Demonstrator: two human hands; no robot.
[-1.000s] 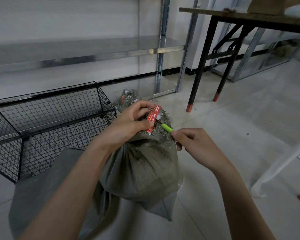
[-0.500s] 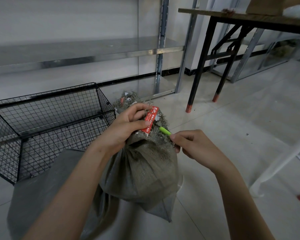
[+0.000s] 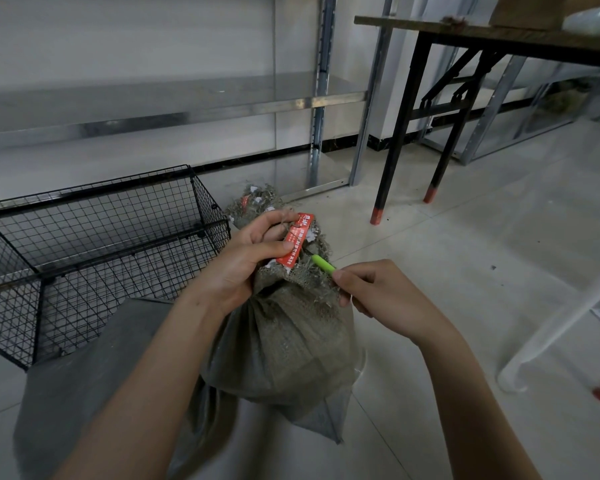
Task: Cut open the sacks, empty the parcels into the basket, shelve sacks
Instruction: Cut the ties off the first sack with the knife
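Sack point(image 3: 284, 341): stood on the floor beside the basket point(image 3: 101, 216).
Left hand point(image 3: 246, 268): clamped its neck and red tag point(image 3: 297, 239).
Right hand point(image 3: 378, 289): pinched a green cutter point(image 3: 323, 264).
Best move: probably slicing away from the left hand.

The light was dim and even around me, shadows soft; the far shelf point(image 3: 174, 114) gave a pale sheen, and the view's edges bowed and blurred.
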